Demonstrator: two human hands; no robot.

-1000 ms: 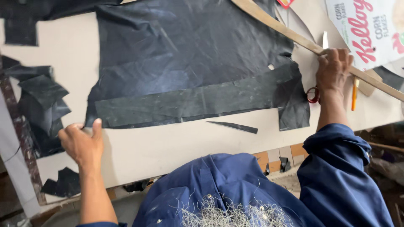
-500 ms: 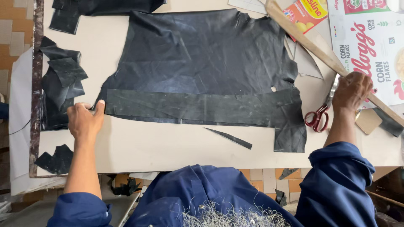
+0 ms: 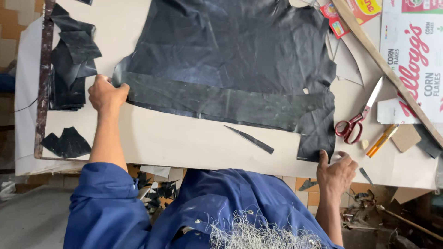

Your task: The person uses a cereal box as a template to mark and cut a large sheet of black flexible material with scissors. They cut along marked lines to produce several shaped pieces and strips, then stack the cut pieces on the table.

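Here, both hands — left hand (image 3: 105,94), right hand (image 3: 336,171) — apparently pinch black sheet (image 3: 230,64), long axis left-right.

Garment: a blue work jacket of plain woven cloth is worn, creased and bunched across the front.
Sleeves: long blue sleeves are seen on both arms, pushed up so that the forearms are left bare.
Fastenings: small round metal studs are set along the jacket front.
Hands: the left hand (image 3: 107,94) and the right hand (image 3: 337,171) are bare; no gloves, rings or watch are shown.
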